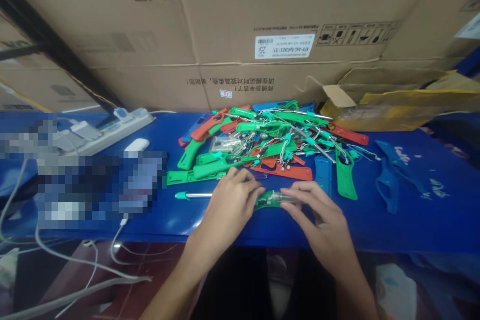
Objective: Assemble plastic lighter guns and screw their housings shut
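Both my hands rest on the near part of a blue table point(412, 220). My left hand point(231, 199) and my right hand point(318, 210) are each closed on one end of a small green part with a clear piece point(273, 199), held just above the table. Left of my left hand lies a thin metal rod with a teal tip point(193, 195). Behind my hands is a heap of green, red and blue plastic handle shells with wires point(270, 145).
Large cardboard boxes point(240, 35) wall off the back of the table. A white power strip point(112, 130) and cables lie at the left, beside a blurred patch. Two blue shells point(393, 175) lie apart at the right. A yellow bag point(393, 105) sits at the back right.
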Demonstrator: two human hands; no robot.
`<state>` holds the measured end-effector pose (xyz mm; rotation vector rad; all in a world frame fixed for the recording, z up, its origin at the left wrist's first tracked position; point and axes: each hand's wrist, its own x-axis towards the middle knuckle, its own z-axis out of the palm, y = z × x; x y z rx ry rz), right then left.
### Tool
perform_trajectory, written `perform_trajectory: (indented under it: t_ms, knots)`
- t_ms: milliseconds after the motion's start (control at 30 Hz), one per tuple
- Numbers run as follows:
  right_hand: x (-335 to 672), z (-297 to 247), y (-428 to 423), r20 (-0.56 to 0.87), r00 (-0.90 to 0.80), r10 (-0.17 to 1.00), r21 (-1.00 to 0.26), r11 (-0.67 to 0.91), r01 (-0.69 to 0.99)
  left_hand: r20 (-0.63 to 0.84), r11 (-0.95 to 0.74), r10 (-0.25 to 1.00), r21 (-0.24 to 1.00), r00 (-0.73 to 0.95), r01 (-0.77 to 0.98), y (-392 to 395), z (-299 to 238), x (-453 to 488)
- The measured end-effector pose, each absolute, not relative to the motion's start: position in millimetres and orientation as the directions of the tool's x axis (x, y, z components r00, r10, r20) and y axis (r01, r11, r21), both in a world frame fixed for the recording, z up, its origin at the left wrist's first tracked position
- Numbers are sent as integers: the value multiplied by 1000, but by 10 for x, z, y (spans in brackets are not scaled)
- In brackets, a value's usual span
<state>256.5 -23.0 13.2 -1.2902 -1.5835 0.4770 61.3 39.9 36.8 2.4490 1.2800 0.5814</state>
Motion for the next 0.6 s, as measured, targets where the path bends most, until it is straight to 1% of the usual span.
perform_trajectory:
  t_ms: [133, 333, 467, 600]
  knots:
    - [2553, 139, -227, 420, 52, 906, -787, 335, 519, 246, -530, 844, 520, 476, 670, 360, 311, 632]
    - [2538, 202, -217, 374, 39, 926, -818, 310, 484, 359, -569, 818, 618, 449, 543, 256, 269, 540]
    - [2516, 202, -180, 343, 20, 939, -786, 275, 554, 329, -538, 832, 676, 446, 504, 206, 228, 481]
    - [2489, 186, -174, 333, -41, 942, -749, 291, 596, 301, -494, 851, 739, 431, 459, 186, 224, 466]
